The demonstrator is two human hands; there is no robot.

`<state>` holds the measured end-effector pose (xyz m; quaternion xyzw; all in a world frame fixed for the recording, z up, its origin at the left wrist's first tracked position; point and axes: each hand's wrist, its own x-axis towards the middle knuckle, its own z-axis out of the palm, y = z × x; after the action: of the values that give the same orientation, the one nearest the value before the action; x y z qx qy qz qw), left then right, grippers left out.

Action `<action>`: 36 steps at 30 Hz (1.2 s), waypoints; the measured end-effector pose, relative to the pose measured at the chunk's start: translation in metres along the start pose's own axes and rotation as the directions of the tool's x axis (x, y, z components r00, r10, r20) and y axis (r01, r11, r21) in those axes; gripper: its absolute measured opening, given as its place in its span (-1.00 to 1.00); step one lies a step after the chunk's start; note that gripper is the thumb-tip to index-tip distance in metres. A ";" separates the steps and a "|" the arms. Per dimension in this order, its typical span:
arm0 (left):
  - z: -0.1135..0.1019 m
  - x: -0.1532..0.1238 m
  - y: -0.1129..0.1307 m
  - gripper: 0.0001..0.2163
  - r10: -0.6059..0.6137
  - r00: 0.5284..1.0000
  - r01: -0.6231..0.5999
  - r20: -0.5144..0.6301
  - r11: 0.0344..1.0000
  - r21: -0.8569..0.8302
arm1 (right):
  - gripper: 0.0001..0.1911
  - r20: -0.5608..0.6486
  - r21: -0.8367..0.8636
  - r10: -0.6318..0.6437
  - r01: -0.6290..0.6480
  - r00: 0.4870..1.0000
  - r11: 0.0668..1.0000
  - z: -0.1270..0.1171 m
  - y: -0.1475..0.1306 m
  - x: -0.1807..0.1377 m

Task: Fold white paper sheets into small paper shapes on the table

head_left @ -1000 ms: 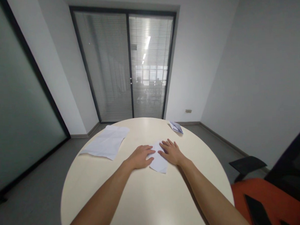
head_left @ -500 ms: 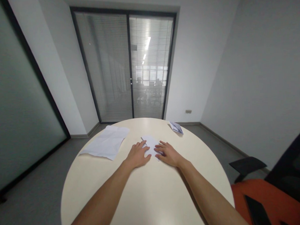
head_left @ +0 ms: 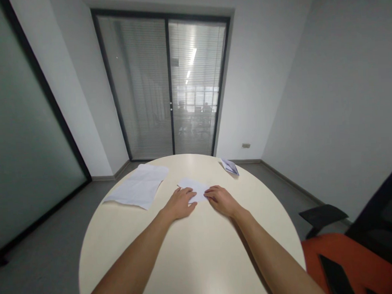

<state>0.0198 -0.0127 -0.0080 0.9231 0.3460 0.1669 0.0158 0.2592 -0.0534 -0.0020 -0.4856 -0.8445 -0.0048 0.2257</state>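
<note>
A small folded white paper lies on the round cream table, a little beyond the middle. My left hand rests flat with its fingertips on the paper's near left edge, fingers stretched out. On the other side, my right hand has its fingers curled in against the paper's near right corner and seems to pinch that edge. Both forearms reach forward across the table.
A creased white sheet lies at the table's far left. A small folded paper piece sits at the far right rim. An orange and black chair carrying a dark flat object stands to the right. Glass doors with blinds are behind.
The folded paper has been turned and slid away from me, from lying between my hands to lying just beyond the fingertips. My right hand's fingers have curled in.
</note>
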 end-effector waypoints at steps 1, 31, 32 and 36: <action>0.000 0.000 0.000 -0.61 0.002 1.000 -0.002 -0.005 1.000 -0.003 | -0.70 0.002 0.008 0.000 0.000 1.000 1.000 -0.001 -0.001 0.000; -0.007 0.006 0.003 -0.77 -0.064 0.994 0.067 -0.093 0.997 0.036 | -0.63 -0.014 -0.041 0.238 -0.239 0.971 0.970 -0.008 -0.002 -0.002; -0.007 0.006 0.001 -0.79 -0.083 0.992 0.087 -0.091 0.995 0.044 | -0.63 -0.020 -0.033 0.261 -0.262 0.965 0.965 -0.008 -0.001 -0.002; -0.009 0.006 -0.006 -0.81 -0.187 0.976 0.189 -0.112 0.982 0.011 | -0.63 -0.045 0.019 0.311 -0.311 0.949 0.950 -0.008 0.004 -0.003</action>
<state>0.0174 -0.0048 0.0014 0.8758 0.4338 0.2116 0.0023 0.2665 -0.0556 0.0031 -0.6110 -0.7519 0.0242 0.2464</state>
